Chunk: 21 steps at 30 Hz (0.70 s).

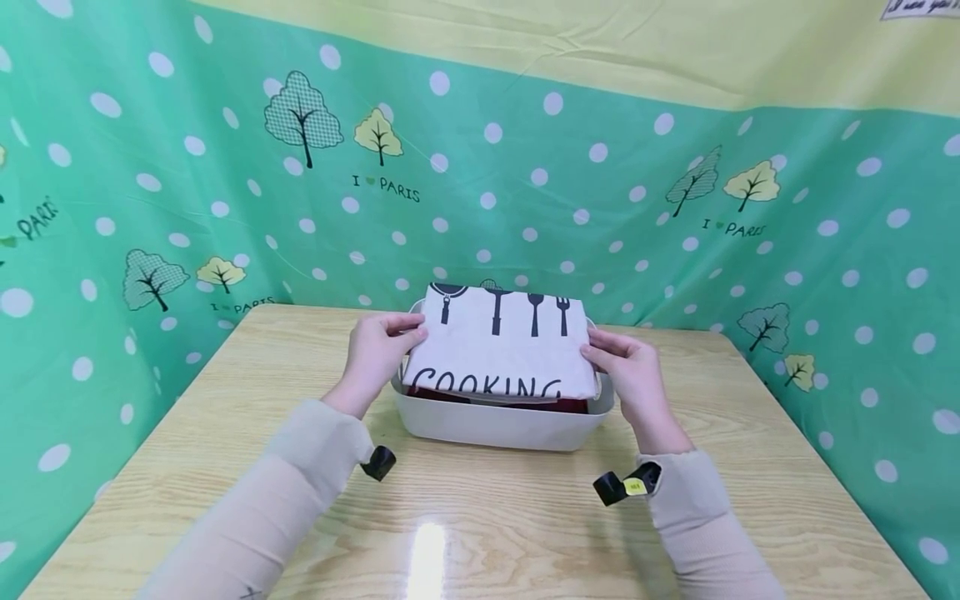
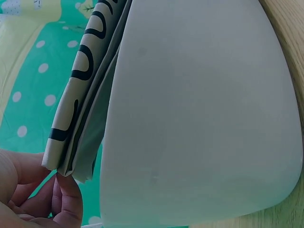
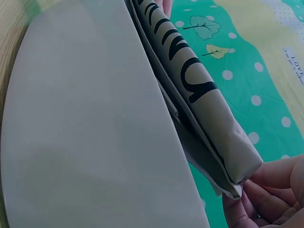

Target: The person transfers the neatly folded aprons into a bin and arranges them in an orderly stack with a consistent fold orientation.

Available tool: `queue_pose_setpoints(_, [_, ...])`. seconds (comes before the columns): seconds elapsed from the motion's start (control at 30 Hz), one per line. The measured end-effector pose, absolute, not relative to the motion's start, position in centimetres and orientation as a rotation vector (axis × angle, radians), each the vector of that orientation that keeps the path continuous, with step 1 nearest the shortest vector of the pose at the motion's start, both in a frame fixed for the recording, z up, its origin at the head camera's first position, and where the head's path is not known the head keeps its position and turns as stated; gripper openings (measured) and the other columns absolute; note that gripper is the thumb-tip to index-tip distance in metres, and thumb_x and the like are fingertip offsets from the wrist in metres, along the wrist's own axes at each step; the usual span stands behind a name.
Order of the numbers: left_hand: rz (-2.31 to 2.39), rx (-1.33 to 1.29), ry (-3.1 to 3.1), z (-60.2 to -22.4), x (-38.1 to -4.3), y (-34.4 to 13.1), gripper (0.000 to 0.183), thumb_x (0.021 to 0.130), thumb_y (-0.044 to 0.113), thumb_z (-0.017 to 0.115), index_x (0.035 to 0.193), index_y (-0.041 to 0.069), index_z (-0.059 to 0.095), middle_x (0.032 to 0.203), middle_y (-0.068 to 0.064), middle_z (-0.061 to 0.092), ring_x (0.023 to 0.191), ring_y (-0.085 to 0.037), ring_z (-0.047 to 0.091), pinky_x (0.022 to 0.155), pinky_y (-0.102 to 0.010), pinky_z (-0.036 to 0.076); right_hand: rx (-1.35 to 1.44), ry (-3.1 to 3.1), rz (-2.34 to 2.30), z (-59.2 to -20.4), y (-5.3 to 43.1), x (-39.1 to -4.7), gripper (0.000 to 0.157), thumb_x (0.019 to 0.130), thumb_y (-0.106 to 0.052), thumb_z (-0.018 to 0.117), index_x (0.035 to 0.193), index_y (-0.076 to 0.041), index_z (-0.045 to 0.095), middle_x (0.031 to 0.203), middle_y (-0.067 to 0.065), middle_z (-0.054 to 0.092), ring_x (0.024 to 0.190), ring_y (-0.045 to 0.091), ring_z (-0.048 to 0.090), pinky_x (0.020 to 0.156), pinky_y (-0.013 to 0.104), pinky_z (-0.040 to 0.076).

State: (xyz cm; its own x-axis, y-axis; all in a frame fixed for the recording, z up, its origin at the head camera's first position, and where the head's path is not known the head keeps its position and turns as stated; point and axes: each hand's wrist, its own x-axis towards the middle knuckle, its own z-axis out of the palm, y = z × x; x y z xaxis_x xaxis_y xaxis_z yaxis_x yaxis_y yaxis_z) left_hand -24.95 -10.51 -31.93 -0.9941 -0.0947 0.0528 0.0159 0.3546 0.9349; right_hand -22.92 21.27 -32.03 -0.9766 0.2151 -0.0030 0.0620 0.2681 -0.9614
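Note:
A folded white cloth [image 1: 498, 354], printed with black kitchen utensils and the word "COOKING", lies over the top of a white plastic bin [image 1: 495, 427]. My left hand [image 1: 375, 354] pinches the cloth's left edge between thumb and fingers. On the opposite side, my right hand [image 1: 633, 371] pinches the right edge. Both wrist views show the folded layers just above the bin's rim, the left fingers [image 2: 69, 199] and right fingers [image 3: 273, 173] at the corners. Something dark red [image 1: 566, 406] shows inside the bin under the cloth; its kind is hidden.
The bin stands on a light wood table [image 1: 480, 517], towards its back edge. A green and yellow curtain [image 1: 487, 192] with dots and trees hangs behind the table and along both sides. Each wrist carries a small black camera [image 1: 381, 463].

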Motion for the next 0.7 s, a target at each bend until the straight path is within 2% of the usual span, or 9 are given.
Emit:
queue_pose_setpoints(0.3, [-1.731, 0.086, -2.504, -32.1, -25.0, -10.2, 0.032, 0.094, 0.013, 0.067, 0.126, 0.006, 0.067, 0.128, -0.014, 0.067, 0.115, -0.027, 0.065, 0.097, -0.038, 0.055, -0.272, -2.421, 1.783, -32.3, 21.4, -23.2, 0.041, 0.096, -0.014, 0.065, 0.135, -0.006, 0.060, 0.139, 0.014, 0.060, 0.117, 0.020, 0.061, 0.079, 0.009, 0.051])
queue_pose_setpoints(0.43, [-1.650, 0.045, -2.535, -32.4, -25.0, -10.2, 0.035, 0.095, 0.018, 0.067, 0.127, 0.006, 0.066, 0.128, -0.013, 0.067, 0.115, -0.027, 0.064, 0.097, -0.038, 0.054, -0.268, -2.435, 1.758, -32.5, 21.4, -23.1, 0.041, 0.096, -0.017, 0.065, 0.135, -0.005, 0.060, 0.139, 0.014, 0.059, 0.115, 0.021, 0.059, 0.082, 0.010, 0.049])
queue_pose_setpoints(0.6, [-1.533, -0.023, -2.567, -32.7, -24.7, -10.4, 0.043, 0.095, 0.029, 0.067, 0.131, 0.005, 0.063, 0.129, -0.013, 0.066, 0.113, -0.027, 0.064, 0.095, -0.039, 0.054, -0.284, -2.446, 1.731, -33.0, 21.7, -23.0, 0.044, 0.098, -0.022, 0.063, 0.137, -0.004, 0.057, 0.140, 0.015, 0.056, 0.111, 0.019, 0.052, 0.096, 0.027, 0.044])
queue_pose_setpoints(0.7, [-1.532, -0.040, -2.556, -32.8, -24.7, -10.5, 0.044, 0.095, 0.030, 0.067, 0.130, 0.004, 0.063, 0.129, -0.015, 0.066, 0.116, -0.028, 0.064, 0.099, -0.040, 0.053, -0.289, -2.445, 1.748, -33.2, 21.9, -22.9, 0.044, 0.099, -0.022, 0.061, 0.139, -0.004, 0.055, 0.141, 0.015, 0.056, 0.120, 0.025, 0.052, 0.109, 0.038, 0.040])
